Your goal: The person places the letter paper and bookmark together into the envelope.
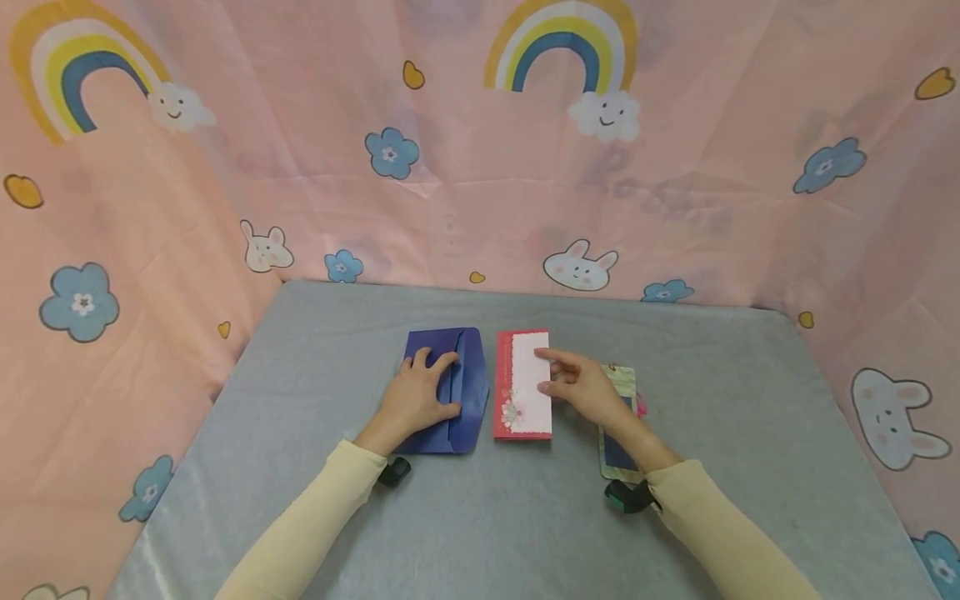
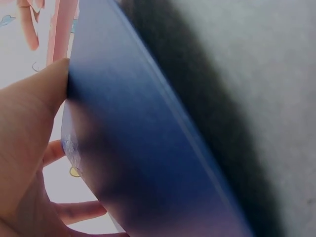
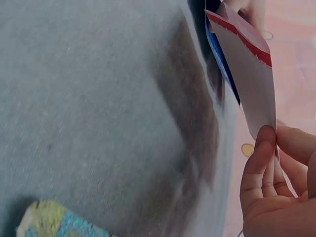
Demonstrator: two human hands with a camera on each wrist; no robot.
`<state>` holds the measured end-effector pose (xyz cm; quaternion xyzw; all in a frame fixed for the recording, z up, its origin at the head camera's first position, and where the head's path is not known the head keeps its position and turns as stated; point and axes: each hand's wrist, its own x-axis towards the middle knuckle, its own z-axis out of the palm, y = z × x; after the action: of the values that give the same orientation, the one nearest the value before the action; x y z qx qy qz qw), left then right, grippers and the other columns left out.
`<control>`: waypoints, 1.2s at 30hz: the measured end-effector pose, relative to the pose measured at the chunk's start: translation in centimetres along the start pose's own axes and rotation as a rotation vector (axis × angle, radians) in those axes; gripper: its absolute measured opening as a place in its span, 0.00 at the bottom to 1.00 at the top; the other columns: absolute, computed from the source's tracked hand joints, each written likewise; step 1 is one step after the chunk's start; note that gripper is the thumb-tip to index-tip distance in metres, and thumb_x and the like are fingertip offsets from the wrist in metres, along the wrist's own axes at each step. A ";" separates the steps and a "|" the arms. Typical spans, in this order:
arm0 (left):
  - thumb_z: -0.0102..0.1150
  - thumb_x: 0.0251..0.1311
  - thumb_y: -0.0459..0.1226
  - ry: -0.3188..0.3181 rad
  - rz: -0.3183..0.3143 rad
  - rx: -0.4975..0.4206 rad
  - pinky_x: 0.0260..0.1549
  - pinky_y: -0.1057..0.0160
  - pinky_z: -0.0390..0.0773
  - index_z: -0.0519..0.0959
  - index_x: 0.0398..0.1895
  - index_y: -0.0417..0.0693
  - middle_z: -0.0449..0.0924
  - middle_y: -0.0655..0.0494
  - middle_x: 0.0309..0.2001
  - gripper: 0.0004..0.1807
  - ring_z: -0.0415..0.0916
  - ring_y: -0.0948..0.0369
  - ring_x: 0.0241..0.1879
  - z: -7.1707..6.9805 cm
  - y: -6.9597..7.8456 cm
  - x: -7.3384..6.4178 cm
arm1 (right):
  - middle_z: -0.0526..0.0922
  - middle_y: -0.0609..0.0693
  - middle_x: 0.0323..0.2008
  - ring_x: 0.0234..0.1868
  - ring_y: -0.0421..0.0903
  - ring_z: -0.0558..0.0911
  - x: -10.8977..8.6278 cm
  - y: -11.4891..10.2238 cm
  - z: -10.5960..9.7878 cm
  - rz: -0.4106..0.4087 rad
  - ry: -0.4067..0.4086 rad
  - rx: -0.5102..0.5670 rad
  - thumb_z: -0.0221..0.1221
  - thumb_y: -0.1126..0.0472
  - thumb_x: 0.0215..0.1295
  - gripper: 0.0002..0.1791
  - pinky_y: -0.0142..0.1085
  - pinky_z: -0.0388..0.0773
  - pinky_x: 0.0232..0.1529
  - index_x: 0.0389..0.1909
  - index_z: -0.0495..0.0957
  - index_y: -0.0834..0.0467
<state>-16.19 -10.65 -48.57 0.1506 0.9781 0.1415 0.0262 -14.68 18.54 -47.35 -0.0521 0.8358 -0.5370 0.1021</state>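
Note:
My left hand (image 1: 416, 398) rests across a blue envelope (image 1: 471, 433), its fingers spread over the opening side. The envelope's pointed flap lies unfolded to the right. In the left wrist view, the thumb (image 2: 37, 96) touches the envelope close up, and its edge stands over a dark shadow. My right hand (image 1: 588, 387) pinches the right edge of a red and white card (image 1: 528, 392) with a flower print, just right of the envelope. The right wrist view shows the card (image 3: 252, 74) tilted up off the table, between thumb and fingertips.
Under my right forearm lies a flat rectangular item (image 1: 618, 450) with a patterned border, a dark blue panel and a pink bit at its side. A grey cloth covers the table (image 1: 525, 525). A pink printed curtain (image 1: 450, 225) stands behind and at both sides.

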 end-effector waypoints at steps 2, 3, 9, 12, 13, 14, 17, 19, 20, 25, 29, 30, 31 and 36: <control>0.70 0.47 0.55 -0.002 -0.001 -0.006 0.47 0.37 0.80 0.67 0.68 0.67 0.65 0.36 0.69 0.41 0.71 0.36 0.61 0.0 0.0 0.0 | 0.75 0.59 0.46 0.25 0.37 0.69 0.1 -0.2 0.2 -0.009 -0.007 0.008 0.67 0.60 0.61 0.31 0.29 0.68 0.26 0.66 0.73 0.53; 0.70 0.48 0.55 -0.004 -0.002 -0.008 0.48 0.37 0.79 0.66 0.69 0.67 0.65 0.37 0.69 0.42 0.71 0.36 0.61 0.0 -0.1 0.0 | 0.75 0.59 0.46 0.25 0.37 0.68 0.1 -0.3 0.2 -0.013 -0.008 0.010 0.67 0.61 0.61 0.31 0.29 0.68 0.26 0.66 0.73 0.54; 0.70 0.47 0.55 -0.006 -0.004 -0.017 0.48 0.36 0.79 0.66 0.69 0.67 0.65 0.37 0.69 0.42 0.70 0.35 0.62 0.0 -0.1 0.0 | 0.75 0.58 0.46 0.26 0.40 0.69 0.4 -0.6 0.9 -0.004 -0.013 -0.009 0.66 0.60 0.62 0.30 0.29 0.67 0.26 0.67 0.73 0.52; 0.70 0.47 0.55 -0.011 -0.008 -0.016 0.48 0.37 0.79 0.66 0.69 0.67 0.65 0.37 0.69 0.42 0.70 0.36 0.62 -0.1 -0.1 -0.1 | 0.75 0.57 0.46 0.26 0.41 0.68 0.7 -1.1 1.3 0.002 -0.019 -0.011 0.66 0.60 0.62 0.30 0.30 0.66 0.25 0.66 0.73 0.50; 0.70 0.47 0.55 -0.015 -0.011 -0.016 0.48 0.37 0.79 0.66 0.69 0.67 0.65 0.37 0.69 0.42 0.70 0.36 0.62 -0.1 0.0 -0.1 | 0.75 0.57 0.46 0.25 0.40 0.68 0.8 -1.2 1.4 -0.003 -0.019 -0.011 0.66 0.60 0.62 0.30 0.29 0.66 0.25 0.66 0.74 0.50; 0.70 0.47 0.55 -0.018 -0.015 -0.015 0.48 0.36 0.79 0.66 0.69 0.67 0.64 0.37 0.69 0.42 0.70 0.36 0.62 -0.1 0.0 -0.1 | 0.75 0.57 0.45 0.25 0.40 0.68 0.9 -1.3 1.6 -0.011 -0.025 -0.007 0.66 0.61 0.62 0.30 0.29 0.66 0.25 0.66 0.73 0.51; 0.69 0.47 0.56 -0.024 -0.023 -0.011 0.49 0.36 0.79 0.65 0.69 0.67 0.64 0.38 0.69 0.42 0.69 0.36 0.63 -0.2 0.1 -0.1 | 0.74 0.57 0.44 0.24 0.39 0.67 1.2 -1.3 2.0 -0.042 -0.030 0.001 0.65 0.62 0.61 0.30 0.28 0.66 0.25 0.66 0.74 0.53; 0.69 0.47 0.56 -0.030 -0.024 -0.005 0.49 0.37 0.79 0.65 0.69 0.67 0.64 0.38 0.70 0.42 0.69 0.36 0.63 -0.2 0.1 0.0 | 0.74 0.57 0.43 0.24 0.39 0.67 1.5 -1.3 2.3 -0.059 -0.034 0.001 0.66 0.63 0.61 0.30 0.28 0.67 0.26 0.66 0.74 0.54; 0.69 0.48 0.56 -0.032 -0.024 -0.001 0.49 0.37 0.79 0.65 0.69 0.67 0.64 0.38 0.69 0.42 0.69 0.36 0.63 -0.1 0.1 0.0 | 0.74 0.57 0.43 0.25 0.39 0.67 1.5 -1.3 2.5 -0.064 -0.038 0.000 0.65 0.63 0.61 0.30 0.28 0.67 0.26 0.66 0.74 0.55; 0.68 0.48 0.57 -0.042 -0.026 0.009 0.50 0.37 0.79 0.65 0.70 0.67 0.64 0.38 0.70 0.42 0.69 0.36 0.63 0.0 0.1 0.1 | 0.75 0.57 0.43 0.25 0.40 0.67 1.8 -1.6 3.3 -0.064 -0.051 -0.003 0.65 0.63 0.61 0.29 0.28 0.67 0.25 0.65 0.74 0.55; 0.68 0.48 0.58 -0.055 -0.037 0.015 0.51 0.36 0.78 0.64 0.71 0.67 0.63 0.38 0.70 0.44 0.68 0.35 0.65 0.1 0.1 0.1 | 0.74 0.60 0.44 0.24 0.39 0.66 2.0 -1.7 3.7 -0.060 -0.061 0.004 0.65 0.64 0.62 0.30 0.28 0.64 0.24 0.66 0.73 0.57; 0.68 0.48 0.59 -0.055 -0.037 0.014 0.51 0.36 0.78 0.64 0.71 0.67 0.63 0.38 0.70 0.44 0.68 0.35 0.65 0.1 0.1 0.1 | 0.74 0.60 0.45 0.23 0.39 0.66 2.1 -1.7 3.7 -0.059 -0.065 0.007 0.65 0.64 0.62 0.30 0.28 0.64 0.24 0.67 0.73 0.57; 0.68 0.47 0.59 -0.055 -0.038 0.014 0.51 0.35 0.78 0.64 0.71 0.67 0.63 0.38 0.70 0.44 0.68 0.35 0.65 0.1 0.1 0.2 | 0.74 0.61 0.45 0.23 0.39 0.65 2.1 -1.7 3.8 -0.057 -0.068 0.009 0.65 0.64 0.62 0.30 0.29 0.63 0.23 0.67 0.72 0.58; 0.68 0.47 0.60 -0.058 -0.040 0.008 0.52 0.35 0.77 0.64 0.71 0.67 0.63 0.39 0.71 0.45 0.67 0.35 0.65 0.1 0.1 0.2 | 0.74 0.62 0.45 0.23 0.38 0.65 2.3 -1.5 4.1 -0.045 -0.078 0.010 0.64 0.65 0.62 0.30 0.28 0.62 0.23 0.67 0.72 0.59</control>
<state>-16.29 -10.46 -48.67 0.1351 0.9803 0.1325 0.0568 -16.05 13.87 -47.91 -0.0913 0.8270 -0.5411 0.1225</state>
